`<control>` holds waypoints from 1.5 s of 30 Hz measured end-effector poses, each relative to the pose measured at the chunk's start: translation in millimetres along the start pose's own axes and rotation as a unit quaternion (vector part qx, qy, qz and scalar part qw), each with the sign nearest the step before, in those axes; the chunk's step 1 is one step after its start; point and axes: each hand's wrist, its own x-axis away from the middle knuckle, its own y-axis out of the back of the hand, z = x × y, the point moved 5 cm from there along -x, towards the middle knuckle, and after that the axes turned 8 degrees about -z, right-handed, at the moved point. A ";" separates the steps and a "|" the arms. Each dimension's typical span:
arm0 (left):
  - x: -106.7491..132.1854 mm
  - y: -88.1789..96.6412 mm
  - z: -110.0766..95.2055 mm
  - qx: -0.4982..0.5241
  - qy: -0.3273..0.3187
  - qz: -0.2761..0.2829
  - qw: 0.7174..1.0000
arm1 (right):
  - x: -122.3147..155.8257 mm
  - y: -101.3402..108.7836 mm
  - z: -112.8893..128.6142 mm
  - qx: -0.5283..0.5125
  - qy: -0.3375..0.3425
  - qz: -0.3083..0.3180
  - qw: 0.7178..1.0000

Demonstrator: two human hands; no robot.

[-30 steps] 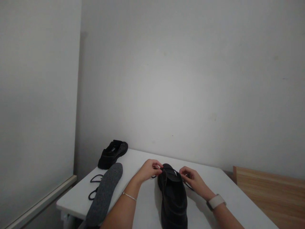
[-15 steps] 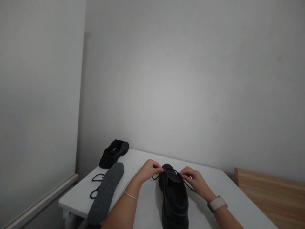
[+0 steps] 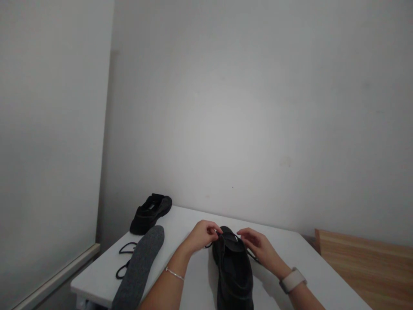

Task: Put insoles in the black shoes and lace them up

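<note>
A black shoe (image 3: 235,275) stands on the white table, heel toward me, its tongue (image 3: 232,245) and opening facing up. My left hand (image 3: 203,236) is at the shoe's left eyelet side, thumb and fingertips pinched at the black shoelace, whose end hangs below them. On the other side, my right hand (image 3: 258,247) has its fingers stretched out toward the tongue, with the thumb apart from them. Below that hand a length of shoelace (image 3: 253,256) trails out to the right. The eyelets are too dark to make out.
A second black shoe (image 3: 151,214) sits at the table's far left corner. A grey insole (image 3: 142,267) lies nearer me, beside a loose black lace (image 3: 121,271). The white table (image 3: 277,234) meets a wall behind; a wooden board (image 3: 361,262) stands to the right.
My right hand's fingers have spread from a pinch and moved slightly left over the shoe. My left hand stays at the eyelet side. The view has shifted a little.
</note>
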 end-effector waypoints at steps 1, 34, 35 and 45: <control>-0.3 -0.8 -2.6 -0.020 -0.007 0.008 1.000 | -0.2 0.9 9.2 0.024 0.006 0.007 1.000; -29.6 -19.5 -89.3 -0.266 -0.040 -0.018 0.963 | -41.5 -3.1 57.6 -0.047 -0.045 -0.086 0.994; -29.7 -18.9 -88.8 -0.228 -0.033 -0.022 0.973 | -41.3 -2.0 57.4 -0.085 -0.051 -0.091 0.991; -32.0 -16.8 -74.0 0.004 0.042 -0.077 0.996 | -37.6 1.7 65.2 -0.036 -0.039 -0.115 0.992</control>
